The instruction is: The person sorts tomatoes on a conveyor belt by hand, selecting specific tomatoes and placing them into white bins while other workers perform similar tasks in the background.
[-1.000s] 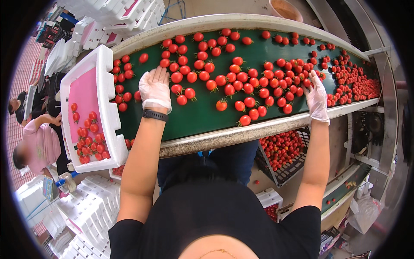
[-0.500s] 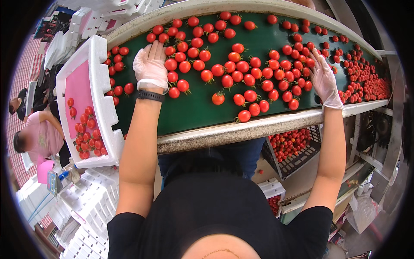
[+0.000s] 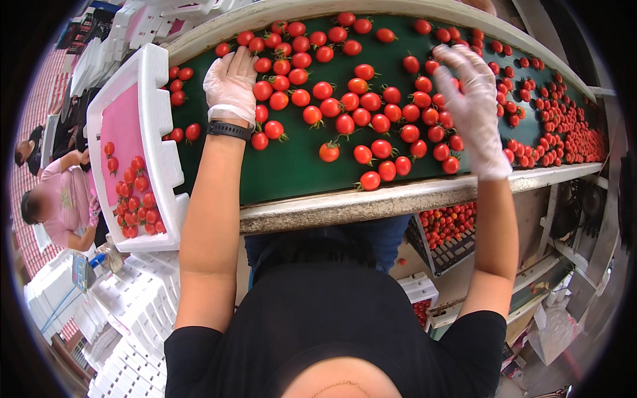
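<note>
Red cherry tomatoes, many with green stems, lie scattered over a green conveyor belt. My left hand, in a clear thin glove, rests palm up at the left of the main group. Its fingers are stretched out flat, with tomatoes against their right side and nothing held. My right hand, gloved alike, hovers over the right part of the group, fingers spread and slightly blurred. Some tomatoes beneath it are hidden. Left of my left hand stands a white foam box with a pink liner and several tomatoes inside.
A pale worn rail borders the belt's near side. Tomatoes crowd the belt's far right end. Below the rail sits a dark crate of tomatoes. White foam boxes are stacked at lower left. A person in pink is at far left.
My right hand has moved left and lifted, its fingers now spread over the tomatoes. My left hand stays nearly in place. The tomatoes have shifted slightly left.
</note>
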The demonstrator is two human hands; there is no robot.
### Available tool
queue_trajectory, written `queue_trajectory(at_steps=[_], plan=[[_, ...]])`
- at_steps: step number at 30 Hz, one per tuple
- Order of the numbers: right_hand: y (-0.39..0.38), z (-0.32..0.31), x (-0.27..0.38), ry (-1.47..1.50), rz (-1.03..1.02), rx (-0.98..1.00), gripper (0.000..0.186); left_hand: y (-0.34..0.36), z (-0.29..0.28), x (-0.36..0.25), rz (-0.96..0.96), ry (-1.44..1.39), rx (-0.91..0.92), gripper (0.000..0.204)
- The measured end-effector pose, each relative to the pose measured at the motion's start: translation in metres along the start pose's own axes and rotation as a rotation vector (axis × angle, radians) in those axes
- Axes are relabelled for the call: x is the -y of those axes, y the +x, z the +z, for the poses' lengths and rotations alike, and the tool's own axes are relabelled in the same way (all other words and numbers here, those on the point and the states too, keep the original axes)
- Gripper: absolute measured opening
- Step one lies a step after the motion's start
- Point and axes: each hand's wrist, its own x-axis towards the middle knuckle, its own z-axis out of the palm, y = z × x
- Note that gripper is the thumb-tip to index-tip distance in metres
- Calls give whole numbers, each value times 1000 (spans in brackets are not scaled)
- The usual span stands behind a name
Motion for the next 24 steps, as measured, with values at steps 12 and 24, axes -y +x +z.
queue_trajectory(at_steps=[12,24], plan=[[-32,18,113,175,-214,715,21,13,1,-5,31,5,-19,31],[-33,-40,102,364,14,1049,20,19,-10,-15,102,30,-5,34]])
